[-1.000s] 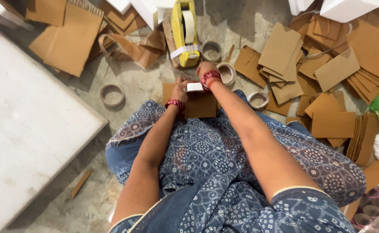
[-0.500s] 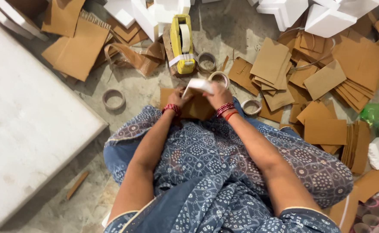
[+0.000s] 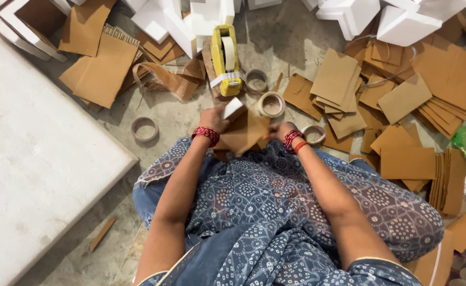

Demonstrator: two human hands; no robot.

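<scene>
Left hand [image 3: 215, 117] is up at about twelve o'clock from the knees, fingers wrapped on a small white foam block [image 3: 233, 108] pressed to the top-left corner of a brown cardboard piece [image 3: 245, 133]. Right hand [image 3: 278, 131] sits at the card's three o'clock edge, mostly tucked behind the wrist; it looks to be pinching that edge, but I cannot tell for sure. The card hangs tilted just above the lap, clear of the floor.

The card looks light and fairly stiff, likely to crease if squeezed mid-panel, so the edges are the place to hold it. The foam looks feather-light and crumbly; a gentle grip on its flat faces suits it.

Straight ahead at twelve stands a yellow tape dispenser [image 3: 226, 59], with spent tape cores [image 3: 271, 104] just beside it. Stacks of cardboard sheets [image 3: 402, 100] crowd two to four o'clock. A big white board [image 3: 37, 175] fills nine o'clock, its long edge near the left knee. A lone core [image 3: 144, 128] lies at ten. Open room is the bare concrete floor [image 3: 177, 114] between knees and dispenser.
</scene>
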